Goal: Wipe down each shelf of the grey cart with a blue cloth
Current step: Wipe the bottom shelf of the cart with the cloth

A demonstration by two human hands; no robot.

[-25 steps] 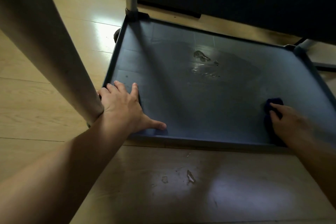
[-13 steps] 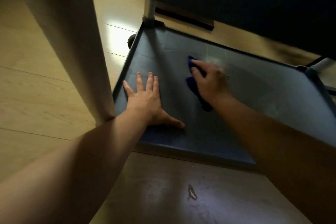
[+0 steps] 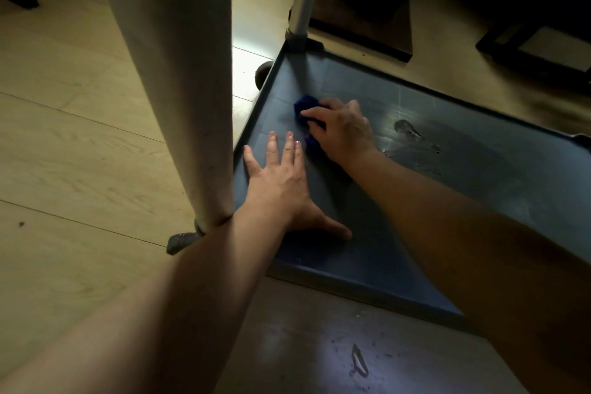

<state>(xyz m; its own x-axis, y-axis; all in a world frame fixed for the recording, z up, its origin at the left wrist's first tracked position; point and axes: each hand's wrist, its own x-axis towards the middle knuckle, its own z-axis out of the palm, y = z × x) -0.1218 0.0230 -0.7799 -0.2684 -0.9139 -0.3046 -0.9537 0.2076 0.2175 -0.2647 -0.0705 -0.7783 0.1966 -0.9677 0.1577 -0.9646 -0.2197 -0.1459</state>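
The grey cart's bottom shelf lies low over the floor, with a raised rim and wet streaks near its middle. My right hand presses a bunched blue cloth onto the shelf near its far left corner; most of the cloth is hidden under my fingers. My left hand lies flat, fingers spread, on the shelf's near left part, just in front of the cloth. Both forearms reach in from the bottom of the view.
A thick pale cart post rises at the near left corner, against my left wrist. A thinner post stands at the far left corner, a black wheel beside it. Light wooden floor surrounds the cart. Dark furniture sits behind.
My right hand swept the cloth from the shelf's near right side across to the far left corner. My left hand stayed flat on the shelf. The view shifted upward and left.
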